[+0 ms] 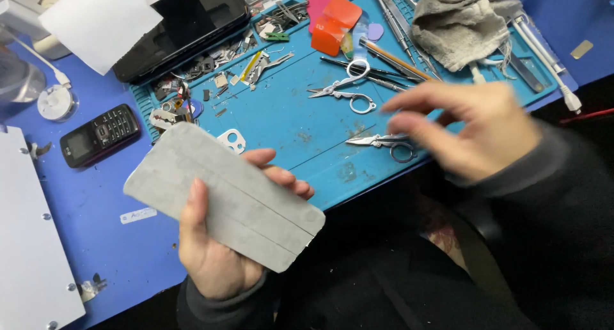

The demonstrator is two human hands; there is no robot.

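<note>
My left hand [214, 240] holds a flat grey rectangular slab [217, 189], a phone-sized case or panel with rounded corners and a lengthwise groove, tilted over the table's front edge. The thumb lies on its near face and the fingers wrap its far edge. My right hand [470, 128] hovers blurred above the teal work mat [288, 112], fingers apart and holding nothing. It hangs just right of a small pair of scissors [387, 144].
On the mat lie a second pair of scissors [348, 90], tweezers, small metal parts, orange plastic picks [332, 23], a grey rag [464, 23] and a dark tablet [182, 23]. A black keypad phone [99, 135] rests on the blue table, a white panel [29, 240] at left.
</note>
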